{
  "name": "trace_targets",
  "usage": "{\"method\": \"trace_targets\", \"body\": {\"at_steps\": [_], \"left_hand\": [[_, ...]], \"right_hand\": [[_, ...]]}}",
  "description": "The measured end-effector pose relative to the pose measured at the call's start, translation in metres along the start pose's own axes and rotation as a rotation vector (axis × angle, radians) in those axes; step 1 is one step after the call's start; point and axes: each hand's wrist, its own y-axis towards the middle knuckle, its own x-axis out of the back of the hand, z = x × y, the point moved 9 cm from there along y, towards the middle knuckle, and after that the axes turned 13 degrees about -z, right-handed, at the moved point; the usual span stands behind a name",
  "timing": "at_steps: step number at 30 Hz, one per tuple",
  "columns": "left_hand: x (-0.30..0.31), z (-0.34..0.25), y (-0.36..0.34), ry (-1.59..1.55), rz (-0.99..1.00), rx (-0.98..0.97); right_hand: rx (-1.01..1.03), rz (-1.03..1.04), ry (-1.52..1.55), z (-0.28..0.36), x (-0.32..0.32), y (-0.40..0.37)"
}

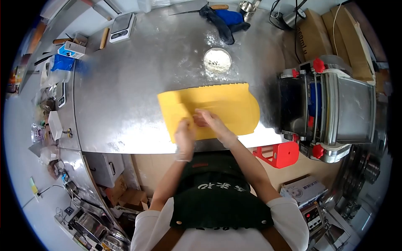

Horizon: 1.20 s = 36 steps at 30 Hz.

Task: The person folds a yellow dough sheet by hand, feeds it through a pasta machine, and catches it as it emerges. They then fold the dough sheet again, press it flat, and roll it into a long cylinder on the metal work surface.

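Note:
A wide yellow dough sheet (228, 104) lies on the steel table, with a scalloped far edge and a rounded right end. Its left part looks folded over into a strip. My left hand (185, 136), in a clear glove and blurred by motion, is closed at the near end of this strip. My right hand (211, 123) rests low over the middle of the sheet, fingers apart and pointing left toward the strip. Beyond the sheet stands a round bowl of white flour (217, 60), with flour scattered around it.
A dough roller machine (331, 108) with red knobs stands at the right edge of the steel table (121, 92). Toward the back are a digital scale (122, 27), a dark blue cloth (226, 23) and cardboard boxes (314, 35). A red stool (284, 154) sits below.

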Motion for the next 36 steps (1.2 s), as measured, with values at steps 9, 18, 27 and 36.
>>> {"method": "trace_targets", "body": {"at_steps": [9,18,27,36], "left_hand": [[-0.077,-0.048,-0.052,-0.198,0.242,0.033],[-0.054,-0.028,-0.002,0.031,0.436,-0.322],[-0.068,-0.005,0.049,0.151,0.381,-0.559],[-0.049,0.008,-0.023,0.209,0.500,-0.585]], "right_hand": [[-0.117,-0.290,0.037,-0.051,0.054,0.032],[0.426,-0.562,-0.722,0.003,0.074,0.003],[0.871,-0.202,-1.457,-0.020,-0.013,-0.013],[0.708,-0.924,-1.017,0.033,0.162,-0.052]]}}
